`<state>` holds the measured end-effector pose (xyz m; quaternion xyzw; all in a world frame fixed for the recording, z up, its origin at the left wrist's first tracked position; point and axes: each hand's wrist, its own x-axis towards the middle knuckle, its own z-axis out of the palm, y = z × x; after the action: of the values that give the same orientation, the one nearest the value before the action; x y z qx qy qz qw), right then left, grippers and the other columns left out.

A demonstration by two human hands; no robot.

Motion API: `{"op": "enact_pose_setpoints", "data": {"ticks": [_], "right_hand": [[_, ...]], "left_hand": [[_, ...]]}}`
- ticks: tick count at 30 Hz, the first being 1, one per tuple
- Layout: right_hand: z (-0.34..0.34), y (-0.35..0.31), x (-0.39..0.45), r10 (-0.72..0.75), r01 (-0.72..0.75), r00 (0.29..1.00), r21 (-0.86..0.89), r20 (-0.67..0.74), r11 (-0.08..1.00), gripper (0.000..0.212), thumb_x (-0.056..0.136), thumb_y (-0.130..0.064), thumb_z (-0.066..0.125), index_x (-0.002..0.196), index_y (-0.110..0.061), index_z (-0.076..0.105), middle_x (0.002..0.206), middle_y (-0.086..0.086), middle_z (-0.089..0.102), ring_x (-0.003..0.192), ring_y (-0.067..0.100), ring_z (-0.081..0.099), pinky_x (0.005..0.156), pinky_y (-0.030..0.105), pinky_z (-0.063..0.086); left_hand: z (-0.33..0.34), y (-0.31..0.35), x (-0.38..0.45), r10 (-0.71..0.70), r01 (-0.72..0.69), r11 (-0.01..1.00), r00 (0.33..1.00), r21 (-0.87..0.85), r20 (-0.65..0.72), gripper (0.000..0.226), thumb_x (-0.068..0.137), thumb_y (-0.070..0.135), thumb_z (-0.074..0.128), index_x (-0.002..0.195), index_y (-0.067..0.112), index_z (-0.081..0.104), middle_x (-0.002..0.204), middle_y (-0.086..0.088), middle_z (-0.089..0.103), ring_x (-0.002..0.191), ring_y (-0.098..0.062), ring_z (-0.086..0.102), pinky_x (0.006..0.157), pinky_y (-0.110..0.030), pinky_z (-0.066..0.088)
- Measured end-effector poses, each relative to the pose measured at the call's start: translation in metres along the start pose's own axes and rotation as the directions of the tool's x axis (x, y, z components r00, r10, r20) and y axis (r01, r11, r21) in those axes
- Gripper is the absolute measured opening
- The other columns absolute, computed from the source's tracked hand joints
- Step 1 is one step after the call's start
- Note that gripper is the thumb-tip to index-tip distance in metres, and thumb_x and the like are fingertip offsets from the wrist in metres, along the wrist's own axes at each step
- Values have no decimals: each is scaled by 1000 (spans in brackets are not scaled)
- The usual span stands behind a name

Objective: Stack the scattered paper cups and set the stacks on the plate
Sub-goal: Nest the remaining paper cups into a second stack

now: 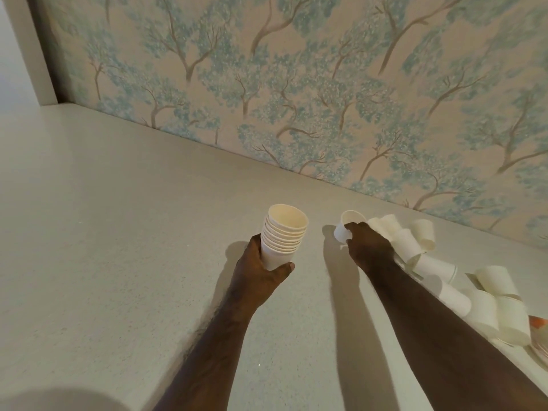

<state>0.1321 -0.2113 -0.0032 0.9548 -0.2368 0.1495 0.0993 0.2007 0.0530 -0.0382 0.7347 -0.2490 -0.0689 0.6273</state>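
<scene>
Midway through, by the look of it. Left hand [261, 262] wrapped round a nested stack of white paper cups [283, 235], mouths up, held above the pale speckled bench [118, 218]. Right hand [367, 247] closed on a single white paper cup [345, 225], tilted with its mouth toward the wall, at the near end of the scatter. Likely next into the stack.

Still plenty left: a jumble of loose white paper cups [415, 241] lying on their sides along the bench by the tree-patterned wallpaper [296, 84], and a second cluster of tumbled cups [501, 307] further right, some partly nested in one another.

No stack set down on a plate yet, as far as visible. Only an orange-and-white edge [538, 324] at the far right, perhaps the plate, too cropped to tell. Nothing seen inside the topmost cup of the held stack.
</scene>
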Motion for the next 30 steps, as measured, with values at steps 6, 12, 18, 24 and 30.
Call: {"op": "enact_pose_setpoints", "data": {"ticks": [6, 12, 18, 24, 30], "right_hand": [[-41, -12, 4, 52, 1, 972, 223, -230, 975, 21, 95, -23, 55, 109, -12, 67, 98, 12, 66, 90, 36, 63, 74, 40, 49], [-131, -39, -19, -32, 306, 883, 523, -468, 795, 20, 97, -28, 54, 109, -17, 65, 101, -2, 66, 88, 17, 62, 66, 27, 52], [-158, -53, -59, -221, 360, 923, 505, -315, 784, 19, 94, -21, 60, 108, -16, 72, 103, -3, 70, 93, 19, 66, 79, 34, 54], [-141, -34, -78, -220, 237, 971, 517, -95, 822, 31, 98, -34, 52, 127, -34, 62, 130, -15, 62, 119, 5, 57, 100, 25, 45], [-108, 70, -87, 249, -242, 968, 230, -4, 943, 48, 94, -24, 56, 141, -25, 46, 141, 3, 48, 124, 27, 50, 102, 35, 39]], "left_hand": [[1, 0, -2, -11, 11, 1000, 1000, 0, -1, 63, 70, 38, 82, 116, 37, 40, 102, 32, 48, 91, 9, 52, 61, 3, 40], [5, 2, -5, -16, 16, 1000, 1000, 6, 12, 63, 66, 38, 84, 114, 41, 44, 103, 28, 57, 92, 11, 56, 65, -5, 44], [13, 12, -9, 32, -34, 999, 998, 28, 51, 62, 65, 41, 84, 117, 29, 51, 103, 20, 63, 90, 2, 61, 68, -17, 52], [31, 17, -19, 61, -66, 997, 987, 34, 146, 64, 67, 42, 83, 120, 33, 48, 112, 16, 60, 98, -7, 60, 79, -26, 54], [29, 28, -22, 69, -75, 996, 988, 41, 137, 61, 68, 39, 82, 117, 34, 46, 106, 20, 58, 93, -6, 59, 75, -20, 48]]}}
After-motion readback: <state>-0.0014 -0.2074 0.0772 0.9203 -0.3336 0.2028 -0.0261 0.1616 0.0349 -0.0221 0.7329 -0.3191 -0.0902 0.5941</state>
